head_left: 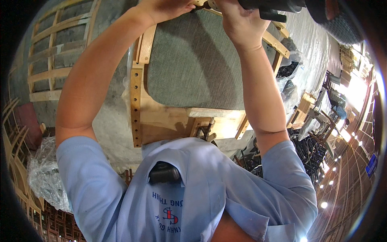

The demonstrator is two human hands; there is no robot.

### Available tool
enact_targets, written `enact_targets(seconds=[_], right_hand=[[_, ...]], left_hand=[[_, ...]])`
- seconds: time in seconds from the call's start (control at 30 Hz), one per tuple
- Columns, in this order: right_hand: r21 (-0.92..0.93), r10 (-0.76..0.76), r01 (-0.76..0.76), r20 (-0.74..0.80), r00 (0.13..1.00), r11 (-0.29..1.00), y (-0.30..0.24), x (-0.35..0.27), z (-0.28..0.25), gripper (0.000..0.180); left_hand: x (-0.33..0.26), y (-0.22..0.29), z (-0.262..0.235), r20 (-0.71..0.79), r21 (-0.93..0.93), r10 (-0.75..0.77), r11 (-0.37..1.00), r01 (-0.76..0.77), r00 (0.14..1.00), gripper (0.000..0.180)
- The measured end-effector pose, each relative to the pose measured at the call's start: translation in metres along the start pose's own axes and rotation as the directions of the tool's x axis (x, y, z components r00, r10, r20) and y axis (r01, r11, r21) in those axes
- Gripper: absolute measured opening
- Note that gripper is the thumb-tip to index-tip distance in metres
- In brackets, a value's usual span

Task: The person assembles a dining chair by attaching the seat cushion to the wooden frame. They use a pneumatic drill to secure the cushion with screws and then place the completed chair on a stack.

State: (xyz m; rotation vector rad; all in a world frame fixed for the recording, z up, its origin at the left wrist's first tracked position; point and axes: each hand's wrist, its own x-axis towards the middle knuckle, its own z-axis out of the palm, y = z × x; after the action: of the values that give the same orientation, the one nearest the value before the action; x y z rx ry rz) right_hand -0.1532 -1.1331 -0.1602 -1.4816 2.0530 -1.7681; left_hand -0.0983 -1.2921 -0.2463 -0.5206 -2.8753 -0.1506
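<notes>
A grey fabric-covered panel (193, 60) with rounded corners lies in front of me, with wooden pieces around it. My left hand (173, 9) reaches to its far edge. Its fingers are bent together by a small dark piece (199, 7), and what they hold is unclear. Beside it, my right hand (240, 18) is at the far edge too, its fingers mostly cut off by the top of the picture. A black cylindrical thing (278, 8), whose kind I cannot make out, is just right of that hand. A wooden strip with a row of holes (136, 105) runs along the panel's left side.
A light wooden board (161, 121) and a metal clamp-like part (204, 131) are close to my body. Slatted wooden frames (52, 48) lie at the left, above clear plastic wrapping (48, 173). Stacked dark frames (308, 153) and plastic-covered goods (306, 44) are at the right.
</notes>
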Motion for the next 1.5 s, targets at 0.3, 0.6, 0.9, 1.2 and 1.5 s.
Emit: enact_targets(seconds=[0.3, 0.6, 0.9, 1.2, 1.5], right_hand=[[0.066, -0.013, 0.015, -0.03, 0.999, 0.998, 0.011, -0.001, 0.004, 0.02], [-0.119, -0.023, 0.012, -0.092, 0.996, 0.993, -0.002, -0.001, 0.007, 0.012], [-0.222, -0.08, 0.065, -0.059, 0.995, 0.973, 0.006, 0.004, 0.003, 0.01], [-0.169, -0.108, 0.091, -0.097, 0.989, 0.981, 0.009, 0.001, 0.008, 0.012], [-0.174, -0.103, 0.084, -0.099, 0.99, 0.981, 0.01, 0.001, 0.014, 0.014]], left_hand=[[0.002, -0.004, 0.017, -0.251, -0.108, 0.079, 0.988, -0.109, 0.965, 0.011], [-0.004, -0.003, 0.017, -0.1, 0.072, 0.067, 0.996, -0.06, 0.993, 0.015], [-0.003, -0.006, 0.021, -0.124, -0.002, 0.095, 0.995, -0.096, 0.988, 0.012], [-0.002, -0.005, 0.017, -0.075, -0.157, -0.011, 0.988, -0.001, 0.997, 0.014], [-0.004, -0.003, 0.02, -0.099, -0.358, -0.127, 0.93, 0.084, 0.987, 0.022]])
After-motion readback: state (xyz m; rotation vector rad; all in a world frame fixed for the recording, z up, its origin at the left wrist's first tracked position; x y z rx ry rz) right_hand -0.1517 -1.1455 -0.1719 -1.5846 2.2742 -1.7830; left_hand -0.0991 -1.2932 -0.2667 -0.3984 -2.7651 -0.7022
